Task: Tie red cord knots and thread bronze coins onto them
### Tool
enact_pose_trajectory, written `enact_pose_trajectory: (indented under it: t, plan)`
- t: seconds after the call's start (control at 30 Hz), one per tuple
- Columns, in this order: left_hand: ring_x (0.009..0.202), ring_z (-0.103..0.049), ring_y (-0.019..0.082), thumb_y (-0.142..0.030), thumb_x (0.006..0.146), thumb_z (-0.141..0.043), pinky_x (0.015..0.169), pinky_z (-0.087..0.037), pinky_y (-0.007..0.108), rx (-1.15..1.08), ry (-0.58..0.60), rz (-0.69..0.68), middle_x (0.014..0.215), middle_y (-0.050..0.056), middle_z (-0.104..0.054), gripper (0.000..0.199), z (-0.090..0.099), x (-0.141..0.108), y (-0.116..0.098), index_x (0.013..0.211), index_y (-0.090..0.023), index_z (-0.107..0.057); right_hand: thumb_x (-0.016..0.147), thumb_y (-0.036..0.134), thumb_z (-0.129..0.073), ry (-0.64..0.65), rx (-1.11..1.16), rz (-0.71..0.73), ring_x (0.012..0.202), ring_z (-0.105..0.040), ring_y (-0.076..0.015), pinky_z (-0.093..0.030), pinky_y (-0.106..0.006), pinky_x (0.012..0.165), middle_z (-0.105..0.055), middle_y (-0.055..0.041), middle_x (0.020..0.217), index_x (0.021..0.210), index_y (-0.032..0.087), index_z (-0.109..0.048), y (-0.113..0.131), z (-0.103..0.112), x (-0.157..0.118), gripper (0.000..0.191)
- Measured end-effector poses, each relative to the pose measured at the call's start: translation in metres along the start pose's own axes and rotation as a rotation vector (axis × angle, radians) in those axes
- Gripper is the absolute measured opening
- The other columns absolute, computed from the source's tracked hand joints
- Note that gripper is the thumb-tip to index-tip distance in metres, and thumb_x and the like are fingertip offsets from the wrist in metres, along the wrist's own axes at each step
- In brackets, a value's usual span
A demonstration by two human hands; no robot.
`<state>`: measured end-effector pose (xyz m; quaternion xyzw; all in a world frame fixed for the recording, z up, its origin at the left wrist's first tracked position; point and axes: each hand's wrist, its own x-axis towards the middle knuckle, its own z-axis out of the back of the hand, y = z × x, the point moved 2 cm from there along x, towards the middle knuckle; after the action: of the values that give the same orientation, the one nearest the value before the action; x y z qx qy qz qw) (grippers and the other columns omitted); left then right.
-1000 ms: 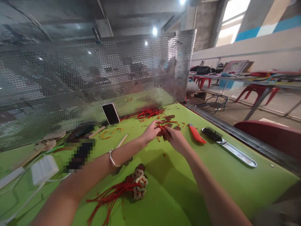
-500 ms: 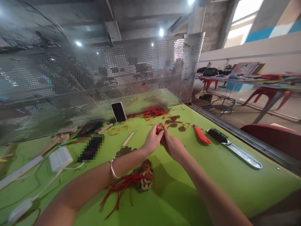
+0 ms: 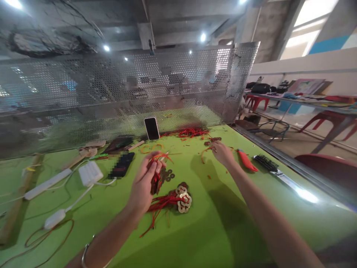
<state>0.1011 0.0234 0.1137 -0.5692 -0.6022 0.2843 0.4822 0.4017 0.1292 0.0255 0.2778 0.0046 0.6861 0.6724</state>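
Observation:
My left hand (image 3: 143,184) is closed around a bundle of coins with red and orange cord (image 3: 157,178), left of centre over the green table (image 3: 195,238). My right hand (image 3: 221,152) reaches farther out, its fingertips down at coins with cord (image 3: 214,139); what it pinches is too small to make out. An orange cord hangs beside its fingers. Nearer me lies a cluster of coins (image 3: 184,199) tied with red cords (image 3: 163,201). Loose coins (image 3: 169,175) rest just right of my left hand.
A red-handled tool (image 3: 247,161) and a black hairbrush (image 3: 266,163) lie at the right. An upright phone (image 3: 152,128) leans near the perforated metal screen (image 3: 111,100). White adapters and cables (image 3: 90,173) are on the left, beside a dark phone (image 3: 124,165). Red cord (image 3: 193,132) lies at the back.
My hands were together over the cord piece and have parted. The left moved left and nearer me with the bundle; the right reached out to the coins at the back. The view shifted slightly.

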Motion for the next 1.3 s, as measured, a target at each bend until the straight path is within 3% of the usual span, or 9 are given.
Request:
enact_pose_trajectory:
  t: [0.2,0.43,0.57,0.67,0.8,0.93,1.07,1.2,1.3]
  plan:
    - [0.052,-0.04,0.006,-0.015,0.081,-0.058,0.056,-0.041,0.018,-0.229,-0.133,-0.011,0.066,-0.005,-0.041,0.027,0.033,-0.019,0.011,0.105,-0.027,-0.053,0.087,0.027,-0.052,0.162,-0.102,-0.012,0.097,-0.056,-0.0194,-0.048,-0.038,0.081,-0.056,-0.0079,0.113,0.111,0.017,-0.055,-0.005,-0.026,0.032,0.026]
    - [0.057,-0.04,0.006,-0.017,0.078,-0.06,0.054,-0.039,0.015,-0.281,-0.288,0.013,0.069,-0.005,-0.04,0.022,0.057,-0.025,0.026,0.098,-0.024,-0.058,0.088,0.028,-0.047,0.046,0.047,-0.015,0.08,-0.063,-0.0204,-0.049,-0.034,0.073,-0.067,-0.0102,0.086,0.09,0.013,-0.06,0.011,0.007,0.028,0.02]
    - [0.066,-0.046,0.007,-0.002,0.067,-0.056,0.06,-0.039,0.014,-0.198,-0.298,0.118,0.076,-0.004,-0.047,0.043,0.056,-0.034,0.035,0.102,-0.027,-0.059,0.087,0.04,-0.043,0.062,0.237,0.118,0.072,-0.065,-0.0167,-0.05,-0.026,0.066,-0.069,-0.0057,0.082,0.089,0.017,-0.059,0.073,0.03,0.005,0.028]
    - [0.082,-0.051,0.01,0.0,0.066,-0.052,0.072,-0.041,0.016,-0.141,-0.184,0.15,0.09,-0.002,-0.056,0.05,0.049,-0.042,0.04,0.107,-0.026,-0.059,0.086,0.043,-0.044,0.249,0.579,0.245,0.066,-0.063,-0.0154,-0.049,-0.026,0.061,-0.067,-0.005,0.073,0.083,0.016,-0.06,0.139,0.032,-0.025,0.032]
    - [0.112,-0.047,0.02,-0.015,0.072,-0.061,0.093,-0.037,0.027,-0.127,-0.02,0.242,0.113,0.003,-0.058,0.045,0.042,-0.05,0.048,0.115,-0.025,-0.056,0.084,0.039,-0.051,0.374,0.636,0.315,0.06,-0.055,-0.0117,-0.042,-0.023,0.054,-0.064,-0.0025,0.07,0.074,0.017,-0.063,0.206,0.024,-0.061,0.027]
    - [0.12,-0.044,0.023,-0.038,0.072,-0.066,0.1,-0.034,0.032,0.005,-0.1,0.393,0.105,0.004,-0.064,0.043,0.044,-0.056,0.05,0.113,-0.025,-0.059,0.084,0.03,-0.052,0.452,0.652,0.339,0.057,-0.052,-0.0094,-0.039,-0.021,0.054,-0.063,-0.0002,0.066,0.076,0.017,-0.066,0.234,0.022,-0.079,0.02]
    - [0.117,-0.047,0.026,-0.048,0.072,-0.064,0.1,-0.033,0.036,0.113,-0.21,0.471,0.107,0.006,-0.065,0.043,0.047,-0.062,0.047,0.107,-0.024,-0.063,0.087,0.037,-0.047,0.704,0.848,0.369,0.064,-0.058,-0.0107,-0.046,-0.022,0.06,-0.064,-0.0024,0.072,0.094,0.016,-0.064,0.205,0.025,-0.066,0.028]
    - [0.101,-0.055,0.021,-0.049,0.075,-0.06,0.093,-0.038,0.029,0.04,-0.271,0.429,0.087,0.004,-0.064,0.03,0.046,-0.066,0.049,0.081,-0.02,-0.064,0.084,0.05,-0.046,0.695,0.7,-0.017,0.072,-0.063,-0.0127,-0.05,-0.025,0.069,-0.066,-0.0053,0.082,0.093,0.016,-0.062,0.104,0.018,-0.016,0.039]
    - [0.082,-0.056,0.017,-0.048,0.078,-0.058,0.081,-0.043,0.024,-0.049,-0.245,0.419,0.073,0.001,-0.058,0.031,0.041,-0.068,0.051,0.066,-0.019,-0.057,0.087,0.053,-0.037,0.651,0.54,-0.19,0.061,-0.063,-0.0137,-0.051,-0.026,0.06,-0.066,-0.008,0.067,0.075,0.013,-0.062,0.036,0.007,0.02,0.048]
